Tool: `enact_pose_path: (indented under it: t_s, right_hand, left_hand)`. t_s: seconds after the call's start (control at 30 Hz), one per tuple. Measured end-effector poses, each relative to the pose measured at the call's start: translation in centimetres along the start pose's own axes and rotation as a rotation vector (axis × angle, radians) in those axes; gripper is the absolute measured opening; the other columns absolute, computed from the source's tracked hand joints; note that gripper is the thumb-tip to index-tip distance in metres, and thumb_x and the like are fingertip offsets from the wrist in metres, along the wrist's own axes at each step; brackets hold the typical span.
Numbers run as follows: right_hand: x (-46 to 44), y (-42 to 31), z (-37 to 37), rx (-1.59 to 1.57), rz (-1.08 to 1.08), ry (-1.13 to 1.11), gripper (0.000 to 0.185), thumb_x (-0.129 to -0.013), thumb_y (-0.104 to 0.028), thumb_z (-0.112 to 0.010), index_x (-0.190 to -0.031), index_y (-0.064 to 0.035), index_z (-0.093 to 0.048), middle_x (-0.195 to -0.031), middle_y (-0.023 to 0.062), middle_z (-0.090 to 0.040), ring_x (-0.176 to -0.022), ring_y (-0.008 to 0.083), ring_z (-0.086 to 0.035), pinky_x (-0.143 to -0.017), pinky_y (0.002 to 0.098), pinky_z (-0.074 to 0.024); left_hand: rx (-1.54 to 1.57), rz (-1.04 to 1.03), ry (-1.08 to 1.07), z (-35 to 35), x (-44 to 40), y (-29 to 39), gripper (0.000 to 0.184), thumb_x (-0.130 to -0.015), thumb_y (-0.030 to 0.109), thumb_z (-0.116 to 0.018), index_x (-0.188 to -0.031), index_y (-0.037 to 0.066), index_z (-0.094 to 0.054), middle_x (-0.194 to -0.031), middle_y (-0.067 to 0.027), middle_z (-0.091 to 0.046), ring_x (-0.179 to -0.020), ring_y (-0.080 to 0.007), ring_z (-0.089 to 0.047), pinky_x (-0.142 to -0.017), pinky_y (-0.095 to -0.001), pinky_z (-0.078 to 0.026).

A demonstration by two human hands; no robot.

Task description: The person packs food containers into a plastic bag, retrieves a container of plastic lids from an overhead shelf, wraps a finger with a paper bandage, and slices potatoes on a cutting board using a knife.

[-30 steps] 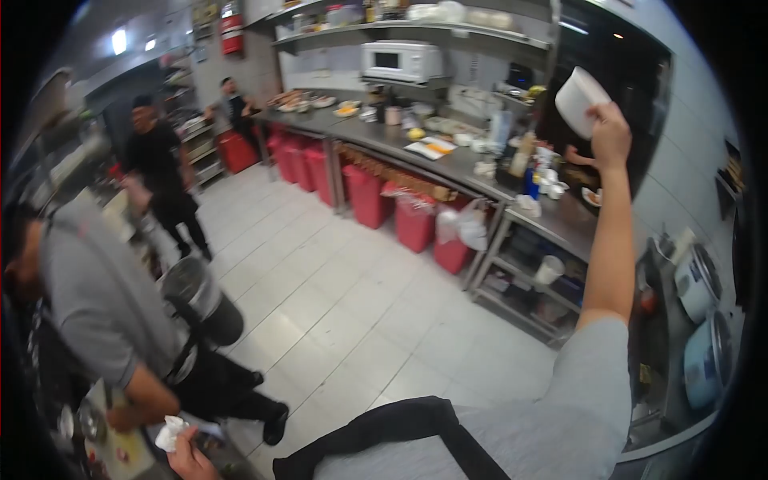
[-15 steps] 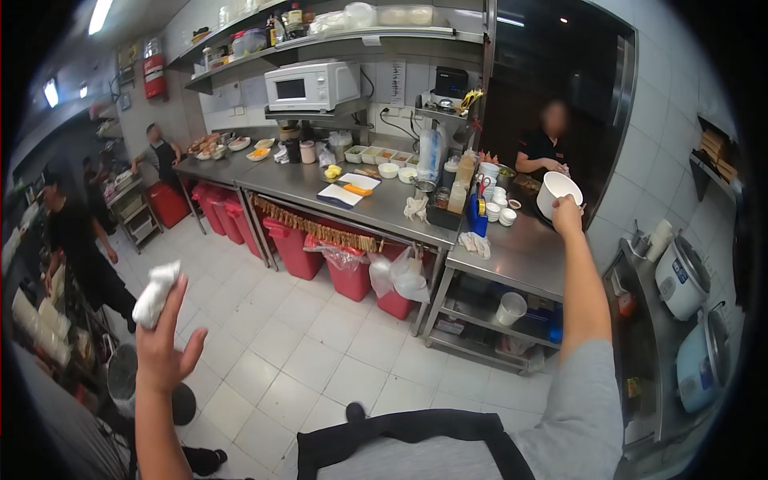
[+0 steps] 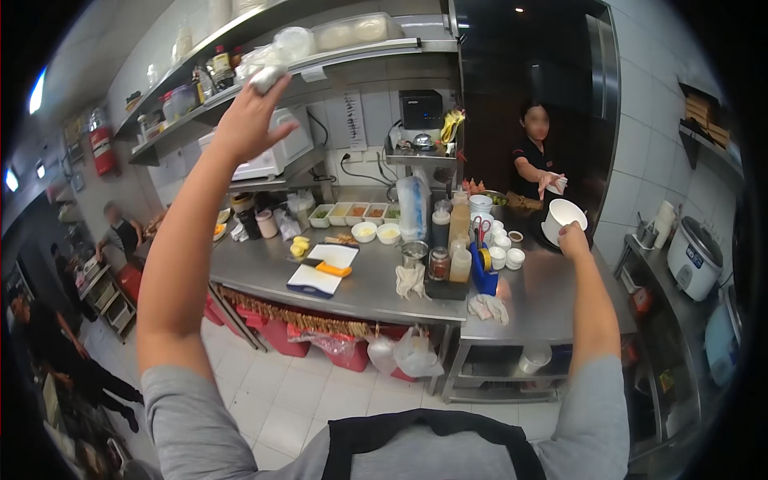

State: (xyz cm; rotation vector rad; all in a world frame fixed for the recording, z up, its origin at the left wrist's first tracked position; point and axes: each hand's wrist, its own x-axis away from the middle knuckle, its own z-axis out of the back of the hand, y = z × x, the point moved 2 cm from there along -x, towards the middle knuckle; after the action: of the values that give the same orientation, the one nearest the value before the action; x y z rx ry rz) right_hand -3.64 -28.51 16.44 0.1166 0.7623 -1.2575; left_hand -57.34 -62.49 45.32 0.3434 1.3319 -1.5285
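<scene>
My left hand (image 3: 252,120) is raised in front of the upper shelf, fingers stretched and thumb apart. A white wrapping (image 3: 266,78) covers some of its fingertips; whether it is a bandage or cloth is unclear. Just beyond them are white plastic-wrapped items (image 3: 260,60) and a round clear plastic container (image 3: 294,44); contact cannot be made out. My right hand (image 3: 573,238) grips the rim of a white bowl (image 3: 566,214), tilted with its opening toward me. Behind the bowl, a co-worker (image 3: 534,156) in black stretches a hand (image 3: 552,184) forward.
A steel counter (image 3: 376,292) carries a white board (image 3: 324,272) with an orange-handled knife (image 3: 334,270), small white bowls (image 3: 364,232), sauce bottles (image 3: 460,264) and a blue tape dispenser (image 3: 484,276). Rice cookers (image 3: 694,252) stand at right. Other people (image 3: 48,344) are at far left.
My left hand has risen from low on the left to the upper shelf. I have moved closer to the counter. The right hand still holds the bowl, and the co-worker's arm now reaches out.
</scene>
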Motion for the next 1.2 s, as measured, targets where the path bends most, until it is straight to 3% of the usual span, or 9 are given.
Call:
enact_pose_path:
  t_s: [0.4,0.57,0.73,0.8,0.93,1.0,1.07,1.13,1.2]
  right_hand:
    - [-12.7,3.6,-8.8,0.039,-0.015,0.024,0.016,-0.067,-0.009,-0.065,-0.079,0.0002,-0.06,-0.097,0.0164,-0.053,-0.091,0.0349,-0.056,-0.083,0.0396,-0.045]
    - [-15.7,4.1,-10.9,0.102,-0.029,0.216,0.052,-0.067,-0.004,-0.066,-0.117,-0.0038,-0.053,-0.134,0.018,-0.038,-0.119,0.0366,-0.041,-0.098,0.0395,-0.0374]
    - [-12.2,-0.6,-8.4,-0.115,0.007,0.046,0.035,-0.071,-0.004,-0.063,-0.106,-0.0039,-0.059,-0.107,0.017,-0.056,-0.099,0.0333,-0.055,-0.086,0.0388,-0.0442]
    - [-9.8,-2.3,-8.2,-0.16,-0.056,-0.026,0.029,-0.071,-0.004,-0.063,-0.1,-0.0027,-0.061,-0.095,0.0155,-0.061,-0.092,0.0321,-0.058,-0.08,0.0381,-0.0462]
    - [-7.3,-4.4,-8.4,-0.184,-0.111,0.015,0.023,-0.071,-0.004,-0.063,-0.094,-0.0014,-0.062,-0.083,0.0153,-0.062,-0.079,0.0313,-0.06,-0.072,0.0373,-0.0475]
    - [-6.8,-5.3,-8.3,-0.228,-0.117,0.036,0.022,-0.071,-0.004,-0.063,-0.093,-0.0014,-0.062,-0.083,0.0151,-0.062,-0.077,0.0313,-0.06,-0.07,0.037,-0.0475]
    - [-6.9,-6.7,-7.5,-0.18,-0.035,0.052,0.023,-0.071,-0.003,-0.062,-0.094,-0.0014,-0.062,-0.082,0.0151,-0.062,-0.077,0.031,-0.06,-0.069,0.0365,-0.0474]
    - [-7.5,-8.9,-6.0,-0.168,0.051,0.07,0.023,-0.071,-0.003,-0.062,-0.095,-0.0015,-0.062,-0.082,0.015,-0.062,-0.076,0.0307,-0.06,-0.069,0.0361,-0.0474]
    - [-8.5,-11.9,-4.3,-0.196,0.137,0.085,0.024,-0.072,-0.002,-0.062,-0.096,-0.0017,-0.062,-0.081,0.0148,-0.062,-0.076,0.0305,-0.06,-0.068,0.0358,-0.0474]
  left_hand:
    - [-0.059,0.337,0.102,-26.2,-24.2,-5.1,0.072,-0.084,0.054,-0.049,-0.131,0.001,-0.039,-0.128,-0.0255,-0.044,-0.122,-0.0378,-0.039,-0.101,-0.0408,-0.034]
    - [-0.149,0.363,0.148,-32.9,-30.9,-10.5,0.071,-0.084,0.059,-0.043,-0.129,0.004,-0.042,-0.126,-0.0227,-0.048,-0.121,-0.0373,-0.04,-0.098,-0.044,-0.037]
    - [-0.122,0.34,0.342,-37.8,-37.3,-16.7,0.068,-0.085,0.061,-0.037,-0.126,0.008,-0.048,-0.124,-0.0212,-0.05,-0.11,-0.0374,-0.051,-0.094,-0.0466,-0.04]
    - [0.023,0.305,0.154,-37.2,-38.0,-16.8,0.053,-0.09,0.048,-0.038,-0.124,0.009,-0.049,-0.115,-0.0184,-0.057,-0.097,-0.0368,-0.058,-0.085,-0.0466,-0.046]
    - [-0.35,0.152,0.623,-37.2,-36.9,-17.0,0.03,-0.094,0.025,-0.039,-0.122,0.02,-0.048,-0.088,-0.0121,-0.063,-0.077,-0.0343,-0.061,-0.062,-0.046,-0.049]
    - [-0.231,0.3,0.605,-34.2,-36.1,-16.1,0.028,-0.094,0.032,-0.039,-0.117,0.022,-0.053,-0.099,-0.0121,-0.064,-0.082,-0.034,-0.061,-0.066,-0.045,-0.049]
    - [0.02,0.344,0.629,-32.3,-34.5,-17.0,0.052,-0.091,0.054,-0.03,-0.118,0.02,-0.058,-0.111,-0.0152,-0.06,-0.098,-0.0359,-0.057,-0.082,-0.0417,-0.045]
    - [-0.253,0.086,0.779,-31.4,-32.6,-22.7,0.036,-0.093,0.04,-0.036,-0.116,0.023,-0.057,-0.11,-0.0122,-0.061,-0.093,-0.0343,-0.059,-0.078,-0.0402,-0.048]
    - [-0.084,0.122,0.841,-28.7,-28.5,-23.0,0.034,-0.093,0.032,-0.04,-0.117,0.016,-0.056,-0.113,-0.0125,-0.06,-0.096,-0.0312,-0.059,-0.082,-0.0374,-0.047]
